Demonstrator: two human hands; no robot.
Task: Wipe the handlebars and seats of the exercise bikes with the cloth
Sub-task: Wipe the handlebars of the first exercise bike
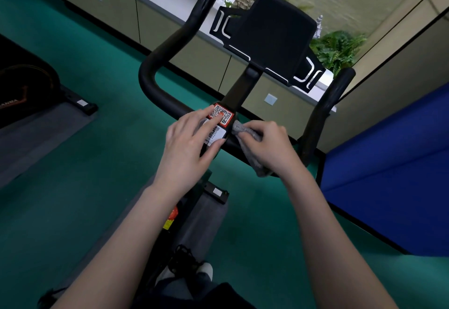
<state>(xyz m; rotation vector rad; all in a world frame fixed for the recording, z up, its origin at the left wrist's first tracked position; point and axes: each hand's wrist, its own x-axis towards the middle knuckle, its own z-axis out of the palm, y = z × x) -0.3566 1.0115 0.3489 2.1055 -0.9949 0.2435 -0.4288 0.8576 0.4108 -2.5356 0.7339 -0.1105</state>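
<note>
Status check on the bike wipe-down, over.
Left hand flat on the stickers, fingers straight. Right hand grips the cloth against the handlebar centre. Nothing seen in the way.

Green floor [104,153] bears a grey mat [206,221] under the bike base [217,192].

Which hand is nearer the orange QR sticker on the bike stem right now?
Left. The left hand rests its fingertips on the orange QR sticker; the right hand grips the grey cloth against the handlebar just right of it.
</note>
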